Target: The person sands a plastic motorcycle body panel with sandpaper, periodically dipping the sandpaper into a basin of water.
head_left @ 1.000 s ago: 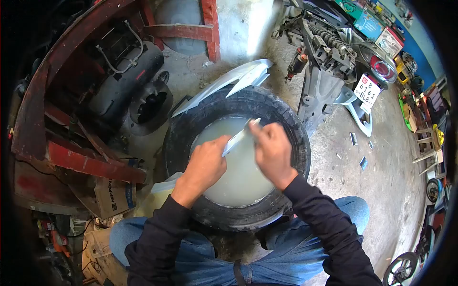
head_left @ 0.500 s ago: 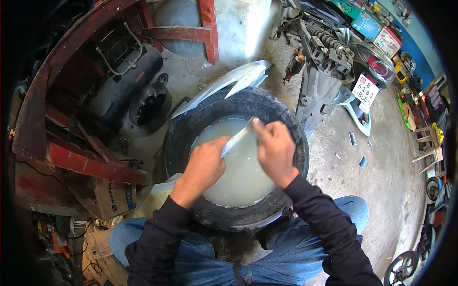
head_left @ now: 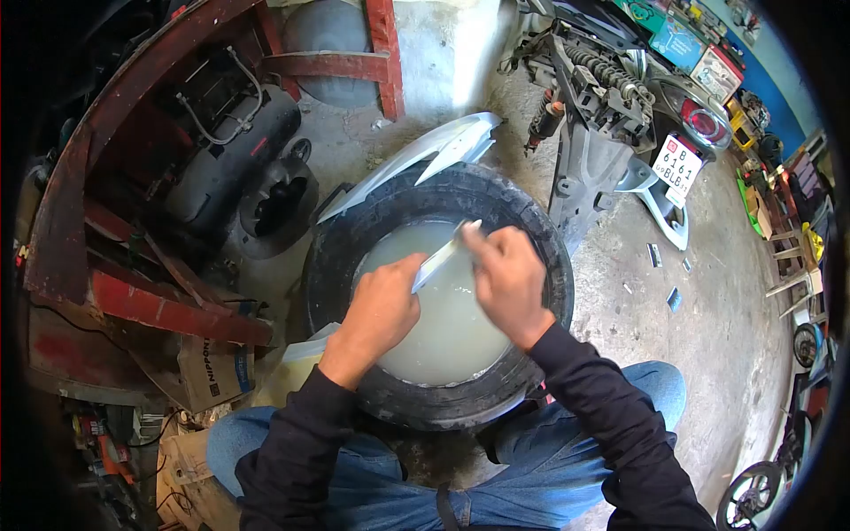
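A narrow white piece (head_left: 431,268), seemingly a slim plastic part, is held slanted above a black tub (head_left: 332,274) that looks made from a tyre. My left hand (head_left: 379,305) is closed round its lower end. The thumb and curled fingers of my right hand (head_left: 509,279) press on the upper end, with the tip poking out past them. Whether anything else lies under the right fingers is hidden. Cloudy water (head_left: 443,341) fills the tub beneath both hands. Across the tub's far rim lies a white curved fairing panel (head_left: 403,168).
At left, a black air compressor tank (head_left: 235,155) sits within a red frame (head_left: 177,305). A partly stripped motorcycle with a licence plate (head_left: 677,170) stands at upper right. Small blue scraps (head_left: 674,299) lie on the concrete floor. A cardboard box (head_left: 212,372) is at lower left.
My right hand has slid slightly down and left along the white piece, so its tip now shows. The left hand has hardly moved.
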`<state>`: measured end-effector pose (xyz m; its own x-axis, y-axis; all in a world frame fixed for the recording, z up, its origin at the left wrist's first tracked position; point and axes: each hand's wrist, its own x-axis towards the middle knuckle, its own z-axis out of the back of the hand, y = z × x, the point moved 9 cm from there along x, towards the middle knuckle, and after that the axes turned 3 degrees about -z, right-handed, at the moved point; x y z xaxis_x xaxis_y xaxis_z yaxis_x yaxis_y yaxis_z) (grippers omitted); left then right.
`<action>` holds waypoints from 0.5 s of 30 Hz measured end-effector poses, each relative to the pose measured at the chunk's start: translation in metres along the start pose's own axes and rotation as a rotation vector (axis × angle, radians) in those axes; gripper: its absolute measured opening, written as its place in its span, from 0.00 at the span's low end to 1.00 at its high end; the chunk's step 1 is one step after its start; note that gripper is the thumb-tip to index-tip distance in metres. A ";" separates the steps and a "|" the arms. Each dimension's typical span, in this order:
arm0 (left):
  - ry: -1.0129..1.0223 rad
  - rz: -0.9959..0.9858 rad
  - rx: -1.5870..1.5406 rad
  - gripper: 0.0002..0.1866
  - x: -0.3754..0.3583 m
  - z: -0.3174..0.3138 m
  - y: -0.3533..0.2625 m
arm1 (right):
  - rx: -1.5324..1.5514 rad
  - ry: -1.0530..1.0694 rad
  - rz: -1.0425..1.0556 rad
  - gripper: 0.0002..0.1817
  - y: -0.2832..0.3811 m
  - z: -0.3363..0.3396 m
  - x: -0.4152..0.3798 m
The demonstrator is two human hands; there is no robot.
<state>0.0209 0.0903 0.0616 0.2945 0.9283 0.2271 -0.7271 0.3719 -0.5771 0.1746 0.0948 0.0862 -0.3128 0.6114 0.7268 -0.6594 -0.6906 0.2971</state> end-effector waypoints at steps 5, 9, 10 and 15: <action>0.004 0.002 -0.040 0.22 0.002 -0.001 -0.001 | 0.024 0.019 0.011 0.27 0.023 -0.003 -0.008; 0.030 0.022 -0.010 0.24 -0.002 -0.005 0.005 | -0.049 -0.006 -0.093 0.32 -0.007 0.000 -0.003; 0.037 0.011 -0.001 0.21 0.000 -0.008 0.003 | -0.028 0.005 -0.037 0.31 0.006 -0.005 -0.009; 0.032 0.053 -0.028 0.26 0.000 -0.002 0.006 | -0.093 -0.011 -0.068 0.31 -0.013 0.004 0.002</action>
<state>0.0177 0.0924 0.0563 0.2757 0.9459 0.1709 -0.7249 0.3214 -0.6093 0.1852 0.1034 0.0863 -0.2580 0.6508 0.7141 -0.7396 -0.6086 0.2875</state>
